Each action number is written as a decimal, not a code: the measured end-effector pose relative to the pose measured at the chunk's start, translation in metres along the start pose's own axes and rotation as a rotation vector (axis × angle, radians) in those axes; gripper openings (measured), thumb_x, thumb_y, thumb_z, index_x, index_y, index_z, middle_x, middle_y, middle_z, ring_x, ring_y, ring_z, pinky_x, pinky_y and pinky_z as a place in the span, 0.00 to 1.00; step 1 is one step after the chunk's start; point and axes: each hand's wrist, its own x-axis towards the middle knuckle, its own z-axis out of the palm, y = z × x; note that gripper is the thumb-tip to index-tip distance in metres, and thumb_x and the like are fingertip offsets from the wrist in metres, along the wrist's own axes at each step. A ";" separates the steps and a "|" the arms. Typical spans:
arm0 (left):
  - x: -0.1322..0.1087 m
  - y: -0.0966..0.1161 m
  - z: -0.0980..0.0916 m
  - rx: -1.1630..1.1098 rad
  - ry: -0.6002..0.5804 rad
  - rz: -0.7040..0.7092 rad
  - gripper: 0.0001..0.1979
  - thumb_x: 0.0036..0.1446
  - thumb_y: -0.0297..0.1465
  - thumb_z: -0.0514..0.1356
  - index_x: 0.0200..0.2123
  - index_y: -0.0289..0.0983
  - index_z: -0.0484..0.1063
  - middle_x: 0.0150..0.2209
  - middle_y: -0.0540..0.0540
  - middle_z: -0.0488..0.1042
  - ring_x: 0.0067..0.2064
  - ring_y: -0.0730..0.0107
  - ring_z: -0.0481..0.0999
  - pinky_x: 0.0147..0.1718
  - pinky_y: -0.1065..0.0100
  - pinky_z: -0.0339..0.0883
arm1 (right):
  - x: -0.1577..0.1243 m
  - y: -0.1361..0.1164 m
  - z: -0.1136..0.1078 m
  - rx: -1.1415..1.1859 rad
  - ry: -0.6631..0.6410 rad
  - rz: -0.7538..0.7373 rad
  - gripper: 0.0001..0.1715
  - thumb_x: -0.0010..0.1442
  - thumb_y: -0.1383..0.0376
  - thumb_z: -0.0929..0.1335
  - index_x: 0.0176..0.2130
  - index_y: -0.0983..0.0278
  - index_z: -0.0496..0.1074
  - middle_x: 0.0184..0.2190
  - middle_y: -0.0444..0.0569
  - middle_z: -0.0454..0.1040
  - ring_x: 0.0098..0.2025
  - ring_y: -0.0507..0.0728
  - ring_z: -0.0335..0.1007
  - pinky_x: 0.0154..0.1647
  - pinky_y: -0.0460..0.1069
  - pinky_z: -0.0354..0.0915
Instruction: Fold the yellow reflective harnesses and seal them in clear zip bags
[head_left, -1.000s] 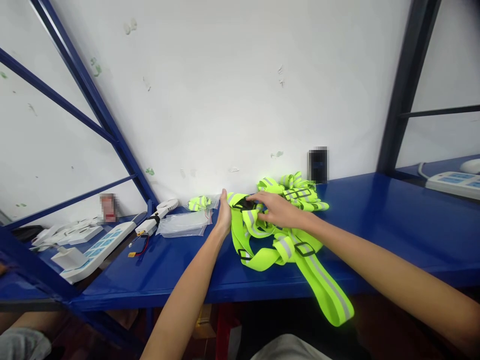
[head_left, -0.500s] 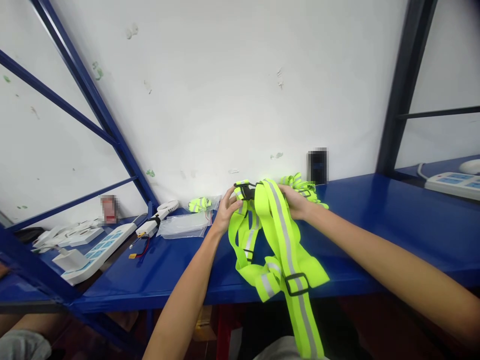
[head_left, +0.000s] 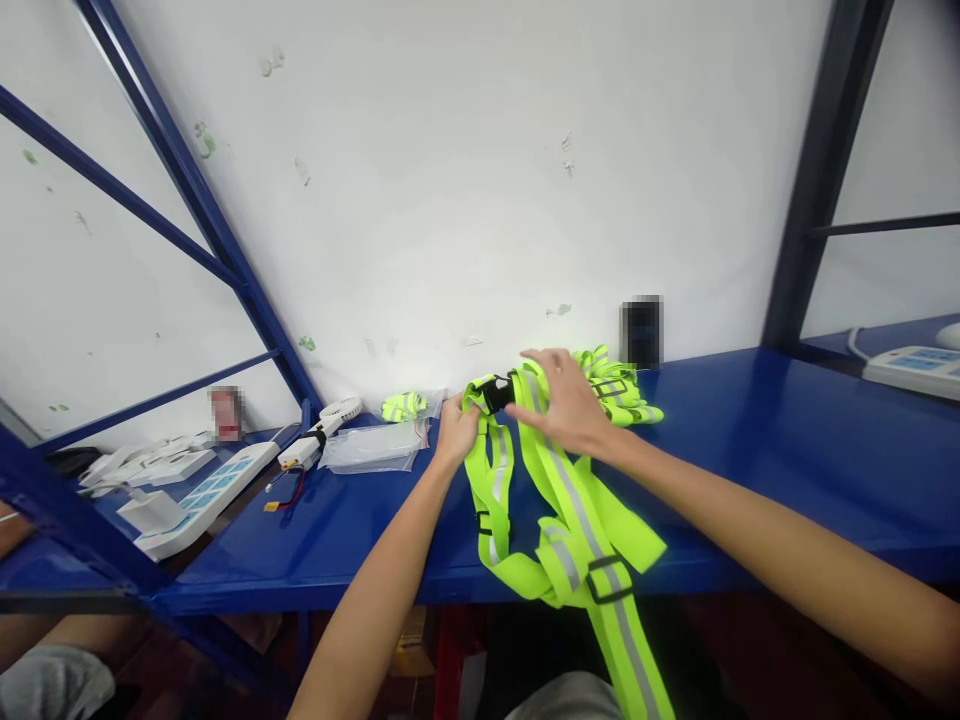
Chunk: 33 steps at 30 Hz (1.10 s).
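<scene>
A neon-yellow reflective strap vest (head_left: 574, 490) with grey stripes hangs from the tabletop over its front edge. Its black buckle (head_left: 496, 394) sits near the top, between my hands. My left hand (head_left: 456, 432) is closed on the strap just left of the buckle. My right hand (head_left: 566, 405) arches over the strap on the buckle's right, thumb and fingers spread apart, the thumb close to the buckle. Lower down, a black slider (head_left: 609, 580) sits on the strap. Behind my right hand lies a heap of similar yellow straps (head_left: 626, 395).
On the blue table (head_left: 720, 440), left of my hands, are clear plastic bags (head_left: 373, 448), a bagged yellow strap bundle (head_left: 403, 406), a white handheld fan (head_left: 322, 432) and a power strip (head_left: 206, 505). Blue shelf posts (head_left: 217, 220) frame the left. Part of another person's leg (head_left: 56, 680) shows at lower left.
My right hand has come from behind the strap to its front, fingers spreading. The buckle end now lies slightly lower, and my left hand has shifted a little.
</scene>
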 end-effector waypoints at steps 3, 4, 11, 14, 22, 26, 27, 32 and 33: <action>0.000 0.006 0.002 -0.129 -0.057 -0.111 0.14 0.51 0.40 0.60 0.34 0.34 0.75 0.24 0.47 0.76 0.28 0.64 0.75 0.29 0.68 0.67 | -0.007 -0.005 0.013 -0.196 -0.111 0.026 0.42 0.49 0.54 0.72 0.60 0.60 0.60 0.50 0.59 0.63 0.50 0.70 0.63 0.46 0.61 0.63; 0.000 0.008 0.001 -0.161 -0.073 -0.160 0.14 0.51 0.39 0.60 0.33 0.34 0.75 0.22 0.47 0.75 0.26 0.64 0.74 0.27 0.67 0.66 | -0.007 -0.004 0.013 -0.204 -0.136 0.039 0.40 0.50 0.58 0.71 0.60 0.61 0.61 0.49 0.59 0.65 0.49 0.70 0.64 0.45 0.60 0.63; 0.000 0.024 -0.027 -0.539 -0.320 -0.249 0.10 0.42 0.32 0.55 0.26 0.33 0.73 0.13 0.49 0.66 0.13 0.71 0.63 0.20 0.66 0.64 | 0.023 0.011 -0.031 0.463 -0.479 0.070 0.28 0.50 0.68 0.66 0.52 0.64 0.71 0.50 0.54 0.74 0.49 0.63 0.70 0.51 0.57 0.65; -0.003 0.028 -0.035 -0.671 -0.374 -0.262 0.10 0.42 0.33 0.55 0.25 0.34 0.71 0.12 0.49 0.64 0.12 0.71 0.62 0.19 0.66 0.63 | 0.026 0.012 -0.039 0.914 -0.697 0.184 0.25 0.49 0.68 0.63 0.48 0.68 0.74 0.42 0.55 0.77 0.45 0.62 0.73 0.48 0.58 0.69; -0.005 0.040 -0.028 -0.857 -0.337 -0.291 0.13 0.52 0.39 0.55 0.25 0.36 0.72 0.11 0.50 0.62 0.11 0.72 0.60 0.15 0.69 0.59 | 0.025 0.001 -0.028 1.483 -0.957 0.409 0.18 0.53 0.63 0.60 0.41 0.69 0.68 0.26 0.50 0.75 0.18 0.55 0.69 0.11 0.46 0.63; -0.004 0.061 -0.013 -0.915 -0.366 -0.287 0.15 0.57 0.40 0.55 0.26 0.36 0.72 0.13 0.50 0.64 0.16 0.72 0.66 0.18 0.70 0.63 | 0.032 0.000 -0.021 1.283 -0.910 0.349 0.10 0.58 0.64 0.64 0.37 0.69 0.71 0.26 0.49 0.76 0.25 0.54 0.72 0.26 0.47 0.72; -0.004 0.067 -0.010 -0.934 -0.360 -0.277 0.15 0.59 0.40 0.55 0.28 0.36 0.73 0.15 0.50 0.66 0.15 0.73 0.65 0.17 0.72 0.62 | 0.034 0.001 -0.021 1.240 -0.873 0.295 0.09 0.58 0.65 0.67 0.38 0.68 0.72 0.29 0.49 0.77 0.29 0.53 0.74 0.32 0.47 0.73; -0.012 0.095 0.003 -0.919 -0.366 -0.234 0.14 0.58 0.43 0.59 0.34 0.37 0.73 0.18 0.52 0.68 0.17 0.75 0.68 0.17 0.74 0.63 | 0.035 -0.004 -0.039 1.293 -0.903 0.112 0.19 0.48 0.61 0.75 0.40 0.66 0.75 0.38 0.51 0.78 0.41 0.58 0.75 0.49 0.54 0.69; -0.015 0.097 0.004 -0.900 -0.378 -0.227 0.15 0.56 0.43 0.61 0.34 0.36 0.73 0.19 0.52 0.69 0.18 0.74 0.70 0.18 0.73 0.65 | 0.033 -0.008 -0.043 1.295 -0.905 0.122 0.21 0.47 0.59 0.75 0.41 0.65 0.75 0.39 0.52 0.78 0.43 0.60 0.75 0.50 0.55 0.68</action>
